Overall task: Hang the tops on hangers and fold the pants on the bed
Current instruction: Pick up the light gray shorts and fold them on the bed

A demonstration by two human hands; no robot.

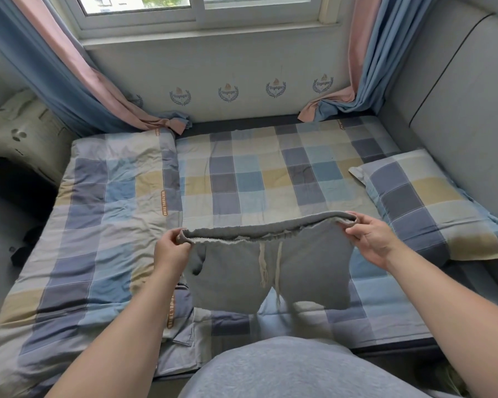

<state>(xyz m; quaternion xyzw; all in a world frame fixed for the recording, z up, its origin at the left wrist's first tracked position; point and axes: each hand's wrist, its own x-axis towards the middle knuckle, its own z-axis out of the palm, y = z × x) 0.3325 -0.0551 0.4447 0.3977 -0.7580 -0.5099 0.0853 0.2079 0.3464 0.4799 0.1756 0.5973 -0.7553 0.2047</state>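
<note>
Closest to us, our grey jersey top [285, 369] fills the bottom edge, and our two bare forearms reach out over the bed. Our left hand [171, 249] pinches the left end of a waistband between thumb and curled fingers, and our right hand [371, 239] pinches the right end the same way.

Between them hangs one pair of short-legged grey jersey pants [299, 271], held up in the air above the near part of the bed. The waistband is stretched wide and gapes towards us, so its paler, fleecy inside shows. Two off-white drawstring cords [261, 262] dangle from the middle of the waistband. One dark pocket opening shows beside the left hand. The two leg ends hang side by side with a gap between them.

Beneath lies the bed [270, 173], covered by a sheet checked in blue, grey, cream and mustard squares. On its left side lies one folded checked quilt [107, 211], and on its right one matching checked pillow [423, 205] sits beside a grey padded headboard [457, 110].

Farther back, two blue-and-pink curtains [69, 81] drape onto the bed's far corners, one on each side. The pale wall between them carries four blue crest emblems [227, 93] in a row, with a fifth half hidden by the left curtain. Above them sits one white-framed window [202, 12].
</note>
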